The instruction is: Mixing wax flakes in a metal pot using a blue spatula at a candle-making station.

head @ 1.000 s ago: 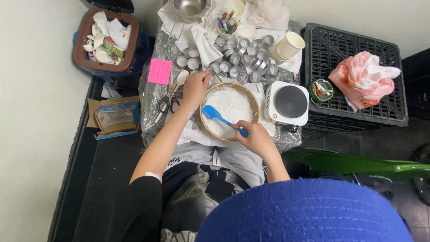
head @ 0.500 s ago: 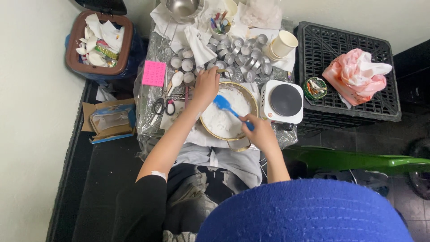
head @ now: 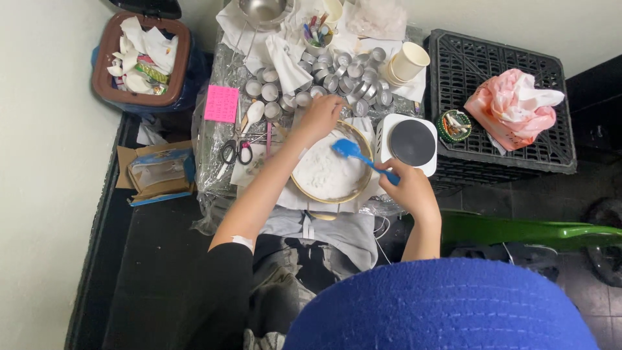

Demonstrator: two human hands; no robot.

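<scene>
The right hand is closed around the handle of a blue spatula, with the forearm bent up from the near right; the spatula blade lies over the white powder in the round bowl. The left arm stretches forward from the near left, and the left hand curls its fingers on the far rim of the bowl. Just right of the bowl stands a small white hot plate, and small metal cups lie behind it.

the bowl sits between the scissors on its left and the hot plate on its right, tealight cups behind it.
</scene>
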